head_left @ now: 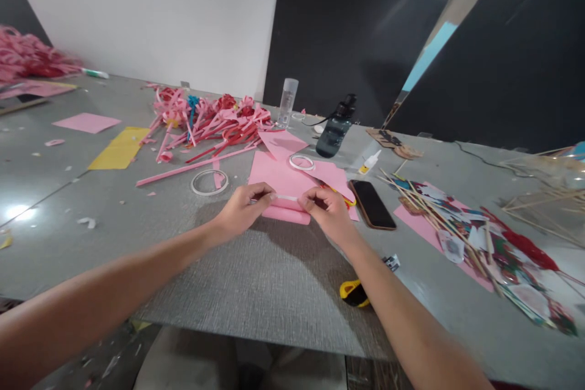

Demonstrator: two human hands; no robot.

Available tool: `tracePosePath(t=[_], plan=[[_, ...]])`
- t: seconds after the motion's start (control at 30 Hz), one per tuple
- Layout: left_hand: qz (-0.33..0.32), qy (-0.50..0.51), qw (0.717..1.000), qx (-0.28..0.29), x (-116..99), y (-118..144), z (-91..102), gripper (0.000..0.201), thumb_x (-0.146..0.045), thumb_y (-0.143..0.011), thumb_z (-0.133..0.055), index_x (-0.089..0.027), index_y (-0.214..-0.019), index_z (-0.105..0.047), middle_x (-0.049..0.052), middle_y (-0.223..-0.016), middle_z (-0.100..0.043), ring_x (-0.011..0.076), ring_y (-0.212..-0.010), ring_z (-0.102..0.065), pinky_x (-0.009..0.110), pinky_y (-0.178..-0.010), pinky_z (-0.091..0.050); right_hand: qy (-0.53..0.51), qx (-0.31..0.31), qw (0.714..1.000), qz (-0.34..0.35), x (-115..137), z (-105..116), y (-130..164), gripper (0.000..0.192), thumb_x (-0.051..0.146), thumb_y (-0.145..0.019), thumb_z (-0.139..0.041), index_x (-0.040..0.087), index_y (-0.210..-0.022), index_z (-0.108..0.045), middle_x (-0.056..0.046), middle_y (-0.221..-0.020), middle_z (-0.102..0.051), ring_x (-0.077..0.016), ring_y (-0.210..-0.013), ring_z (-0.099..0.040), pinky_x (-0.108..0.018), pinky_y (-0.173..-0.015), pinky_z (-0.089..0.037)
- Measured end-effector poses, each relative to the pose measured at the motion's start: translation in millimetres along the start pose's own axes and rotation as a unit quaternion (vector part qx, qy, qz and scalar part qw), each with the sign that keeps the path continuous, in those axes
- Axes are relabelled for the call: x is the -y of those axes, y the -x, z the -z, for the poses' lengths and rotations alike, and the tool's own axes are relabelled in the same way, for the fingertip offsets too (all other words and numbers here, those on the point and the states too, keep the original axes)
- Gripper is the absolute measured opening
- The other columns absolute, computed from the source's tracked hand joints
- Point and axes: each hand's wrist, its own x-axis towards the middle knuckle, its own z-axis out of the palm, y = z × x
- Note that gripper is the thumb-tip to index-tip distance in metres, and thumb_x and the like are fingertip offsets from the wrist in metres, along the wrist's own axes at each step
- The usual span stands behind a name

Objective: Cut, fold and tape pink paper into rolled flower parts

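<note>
My left hand and my right hand pinch the two ends of a short whitish strip of tape, stretched between them just above a rolled pink paper. The roll lies at the near edge of a flat pink sheet on the grey table. A tape ring rests on the pink sheet behind my hands. Another tape ring lies on the table to the left.
A pile of pink and red paper sticks lies behind. A black phone, glue bottle, dark water bottle and clear bottle stand right of centre. Wooden skewers on coloured paper fill the right. A yellow tool lies under my right forearm.
</note>
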Motion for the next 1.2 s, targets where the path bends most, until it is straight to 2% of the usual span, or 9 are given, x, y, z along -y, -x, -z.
tracePosePath(t=[0.17, 0.37, 0.97, 1.2], plan=[[0.005, 0.013, 1.000, 0.009, 0.7, 0.3, -1.8, 0.017, -0.030, -0.092, -0.055, -0.017, -0.087, -0.063, 0.001, -0.082, -0.062, 0.0143, -0.079, -0.056, 0.026, -0.074, -0.042, -0.002, 0.017, 1.000, -0.005, 2.0, -2.2, 1.8, 0.021, 0.036, -0.090, -0.065, 0.019, -0.080, -0.068, -0.001, -0.075, -0.065, -0.0156, -0.070, -0.055, -0.028, -0.064, -0.040], [0.002, 0.008, 1.000, 0.011, 2.7, 0.6, -1.7, 0.011, -0.025, -0.089, -0.055, -0.017, -0.088, -0.062, 0.000, -0.082, -0.061, 0.0140, -0.078, -0.056, 0.026, -0.074, -0.043, -0.002, 0.016, 1.000, 0.003, 1.4, -1.4, 2.8, 0.020, 0.034, -0.091, -0.064, 0.019, -0.078, -0.066, -0.001, -0.075, -0.063, -0.0153, -0.070, -0.054, -0.028, -0.064, -0.039], [0.027, -0.014, 0.999, 0.018, 2.5, 1.2, -2.1, 0.006, -0.017, -0.079, -0.054, -0.017, -0.080, -0.060, -0.004, -0.072, -0.054, 0.0117, -0.070, -0.050, 0.025, -0.067, -0.038, 0.003, 0.036, 0.999, 0.015, 5.4, -3.0, 3.1, 0.020, 0.031, -0.092, -0.063, 0.018, -0.077, -0.064, 0.000, -0.074, -0.061, -0.0148, -0.071, -0.054, -0.027, -0.066, -0.040], [0.035, -0.021, 0.999, -0.001, -0.7, -0.8, -0.8, 0.003, -0.015, -0.075, -0.056, -0.017, -0.072, -0.056, -0.005, -0.068, -0.053, 0.0107, -0.068, -0.048, 0.024, -0.064, -0.036, 0.021, 0.046, 0.998, 0.035, 7.9, -4.1, 5.1, 0.014, 0.025, -0.090, -0.064, 0.019, -0.077, -0.065, 0.001, -0.073, -0.063, -0.0142, -0.071, -0.056, -0.026, -0.068, -0.041]])
